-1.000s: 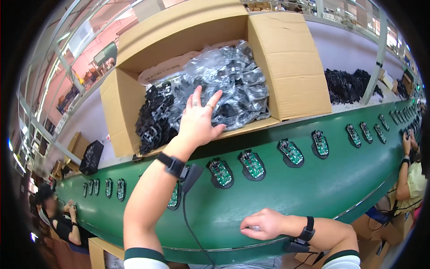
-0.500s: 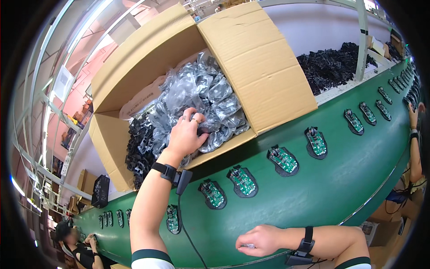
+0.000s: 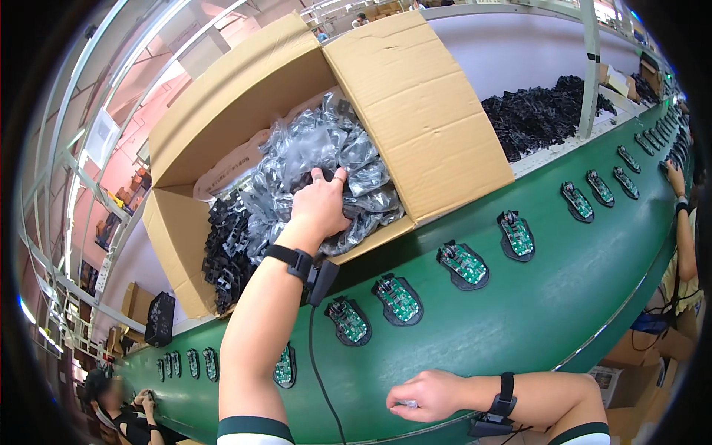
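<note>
My left hand [image 3: 322, 205] reaches into a large cardboard box [image 3: 426, 111], down among crumpled clear plastic bags [image 3: 297, 148] with dark contents. Its fingers are spread apart, their tips partly sunk between the bags. Loose black plastic parts [image 3: 228, 248] lie at the box's left end. Over the near edge of the green belt [image 3: 475, 334], my right hand [image 3: 426, 395] is closed around a small whitish piece [image 3: 408, 403], mostly hidden by the fingers. Nearest to the hands on the belt are black mouse-shaped bases with green circuit boards [image 3: 399, 300].
More such bases line the belt both ways. A heap of black parts [image 3: 538, 111] lies behind it at right, by a white post [image 3: 588, 89]. A black bin [image 3: 159, 319] stands at left. Co-workers' hands [image 3: 675, 178] show at both ends. A cable [image 3: 319, 371] hangs from my left wrist.
My left hand has shifted rightward and farther over the bags, its fingers straightening from a curled shape. My right hand stays nearly where it was. The whole view has slid slightly.
</note>
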Available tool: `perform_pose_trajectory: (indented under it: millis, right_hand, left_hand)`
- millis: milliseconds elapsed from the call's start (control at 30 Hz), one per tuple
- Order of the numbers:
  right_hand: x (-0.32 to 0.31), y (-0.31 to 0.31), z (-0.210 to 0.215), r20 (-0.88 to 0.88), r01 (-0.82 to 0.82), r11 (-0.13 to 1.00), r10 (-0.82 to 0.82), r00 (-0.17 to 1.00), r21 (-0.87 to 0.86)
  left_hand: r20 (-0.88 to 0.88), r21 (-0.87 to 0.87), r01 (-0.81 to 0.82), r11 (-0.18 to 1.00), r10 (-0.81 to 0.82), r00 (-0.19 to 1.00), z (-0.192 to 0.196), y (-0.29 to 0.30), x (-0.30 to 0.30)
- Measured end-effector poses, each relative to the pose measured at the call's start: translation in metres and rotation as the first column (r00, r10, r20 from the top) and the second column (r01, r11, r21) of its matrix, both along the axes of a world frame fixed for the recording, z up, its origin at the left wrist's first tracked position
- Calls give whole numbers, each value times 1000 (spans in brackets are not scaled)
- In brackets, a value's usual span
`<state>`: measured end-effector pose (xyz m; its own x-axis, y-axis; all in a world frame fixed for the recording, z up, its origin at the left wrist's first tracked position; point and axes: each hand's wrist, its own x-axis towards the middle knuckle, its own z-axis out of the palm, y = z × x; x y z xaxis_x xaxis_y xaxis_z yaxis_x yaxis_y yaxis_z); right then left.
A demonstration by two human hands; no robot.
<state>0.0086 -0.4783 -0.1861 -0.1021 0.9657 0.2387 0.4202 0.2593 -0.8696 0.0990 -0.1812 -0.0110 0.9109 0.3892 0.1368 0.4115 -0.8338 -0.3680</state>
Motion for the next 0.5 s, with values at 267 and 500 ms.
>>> perform_pose_trajectory:
  millis: [267,500]
  right_hand:
    - [3,-2,6,5,14,999,-14,1000,-48]
    - [5,2,9,-30,26,996,-29,999,-90]
  left_hand:
    - [117,0,102,995,-102,988,-21,15,-4]
    - [464,-50,224,973,-176,868,-22,30,-23]
